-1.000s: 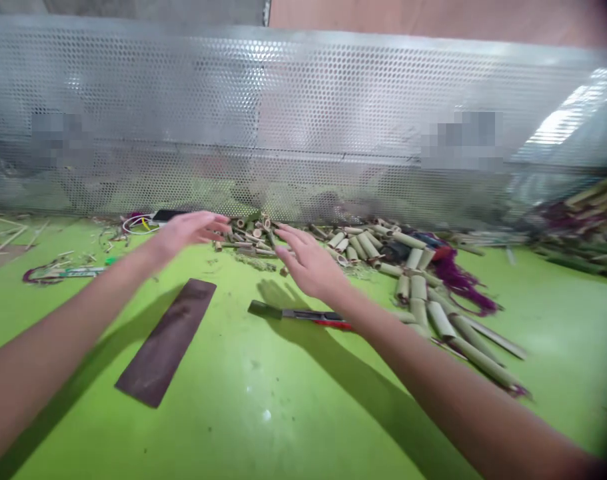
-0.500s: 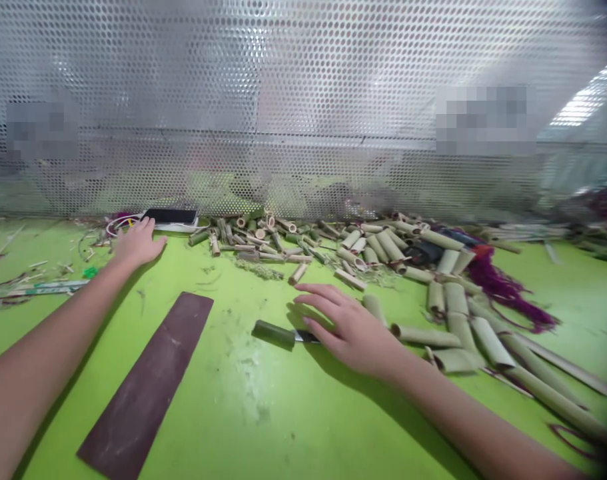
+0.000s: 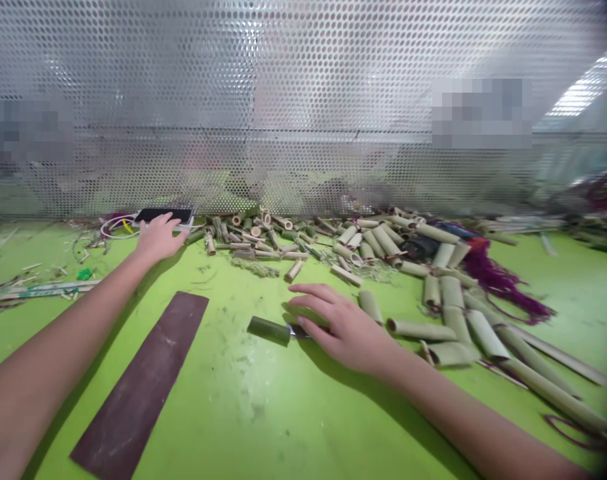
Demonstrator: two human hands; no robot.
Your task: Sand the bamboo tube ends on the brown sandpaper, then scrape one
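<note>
At the back left, my left hand [image 3: 159,238] reaches over the near edge of a dark-screened phone [image 3: 153,215], fingers spread. Whether its fingertips touch the screen I cannot tell. My right hand [image 3: 340,328] is held low over the table with its fingers apart, holding nothing. Below it lies a knife [image 3: 269,330] with a green handle; the hand covers most of its blade. Between my arms a long brown strip [image 3: 146,380], like sandpaper, lies flat on the green table [image 3: 243,427].
Many cut bamboo tubes [image 3: 383,240] are heaped along the perforated metal screen [image 3: 283,80] at the back and down the right side. Purple threads [image 3: 493,280] lie among them. White cable [image 3: 110,228], a green scrap [image 3: 84,274] and thin sticks [image 3: 58,288] are at the left.
My left hand has shifted right along the phone's front edge, with its fingers over the screen. My right hand stays above the knife. The whole view has moved slightly.
</note>
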